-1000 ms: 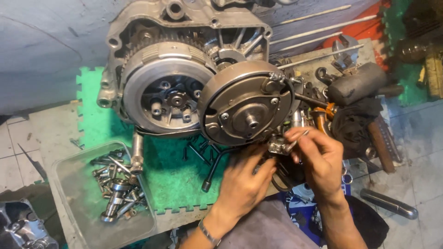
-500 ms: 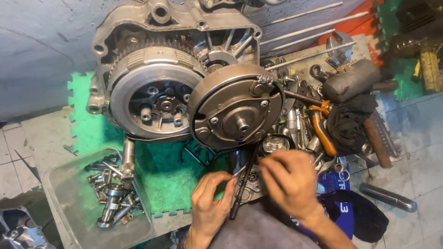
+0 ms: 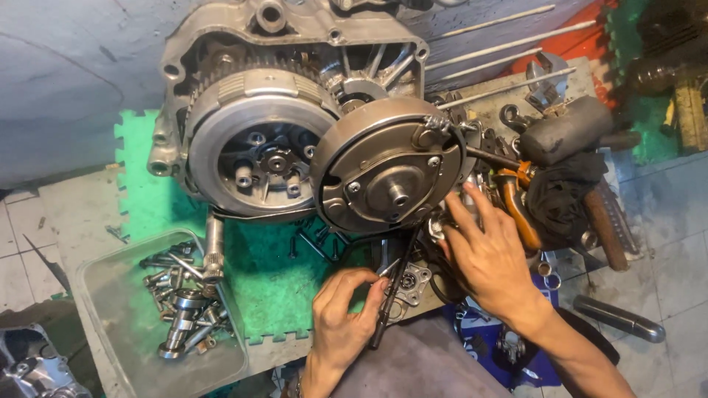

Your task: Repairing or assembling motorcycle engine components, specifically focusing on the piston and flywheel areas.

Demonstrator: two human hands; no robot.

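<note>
My left hand (image 3: 343, 309) grips the screwdriver (image 3: 392, 293); my right hand (image 3: 483, 254), fingers loose, steadies small parts under the round clutch cover (image 3: 391, 166). Keep the shaft straight.

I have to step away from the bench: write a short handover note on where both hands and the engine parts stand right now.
Left hand: fingers closed around a slim dark tool, its tip towards the round engine cover.
Right hand: open, fingertips on small metal parts below that cover's right edge.
Done: clutch side exposed; bolts lie in the grey tray.
Left: the round cover sits on the engine case; whether it is fastened cannot be told.
</note>
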